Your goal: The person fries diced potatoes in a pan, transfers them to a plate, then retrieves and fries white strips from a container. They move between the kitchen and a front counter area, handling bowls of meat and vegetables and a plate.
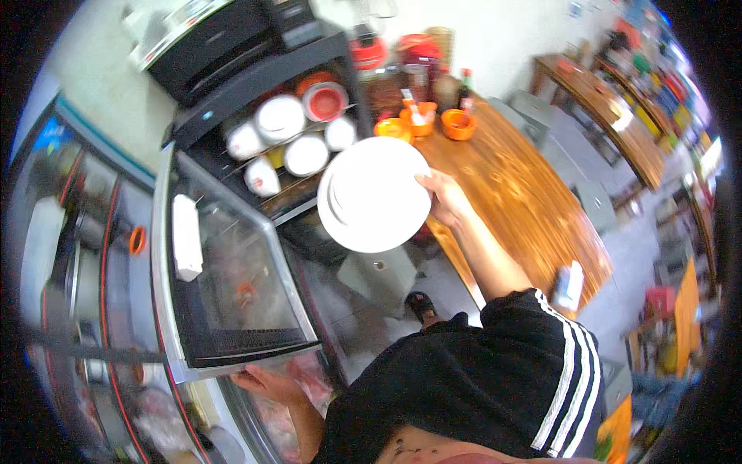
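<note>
A round white plate [385, 194] is held at its right rim by my right hand [445, 197], thumb on top. Another rim shows at its left side; whether it is a second plate I cannot tell. My left hand [264, 383] is at the lower edge of the open glass door [232, 278] of a dish cabinet, its fingers at the metal frame; its grip is partly hidden. Behind the plate, the cabinet's wire racks hold white bowls [306, 155], stacked white dishes [280, 118] and a red-centred bowl [326, 103].
A wooden table [510, 185] stands to the right, with orange bowls [458, 124], bottles and a packet [568, 285]. A grey stool [378, 275] is below the plate. Glass-fronted refrigerators [98, 261] line the left. More tables stand at the far right.
</note>
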Available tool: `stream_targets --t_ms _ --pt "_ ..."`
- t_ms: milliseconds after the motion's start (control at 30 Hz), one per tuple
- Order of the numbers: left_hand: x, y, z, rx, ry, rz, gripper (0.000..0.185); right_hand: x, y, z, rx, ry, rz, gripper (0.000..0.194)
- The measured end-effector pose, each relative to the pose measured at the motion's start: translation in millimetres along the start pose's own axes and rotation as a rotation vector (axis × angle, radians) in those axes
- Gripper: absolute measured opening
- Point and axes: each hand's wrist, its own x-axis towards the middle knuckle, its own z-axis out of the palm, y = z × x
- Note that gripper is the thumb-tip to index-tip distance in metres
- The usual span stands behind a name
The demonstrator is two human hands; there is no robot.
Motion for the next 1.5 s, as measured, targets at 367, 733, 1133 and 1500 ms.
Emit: stream_targets --t_ms 367,733,1133,1500 --pt "-144 127 96 -0.347 -0.748 0.211 0.032 -394 -102 -111 -0.11 0.661 -0.391 0.037" --pt "-560 269 169 -0.751 -1.786 0.1 0.023 -712 -188 -293 0.03 1.098 -0.798 0.037" --pt "-800 376 201 -0.361 -2.669 -0.6 0.048 -781 -272 -404 -0.79 1.645 -0.55 0.028" --pt "-977 488 392 -0.146 -2.838 -1.239 0.059 -719 -411 -566 -2.034 0.822 -0.133 0.019"
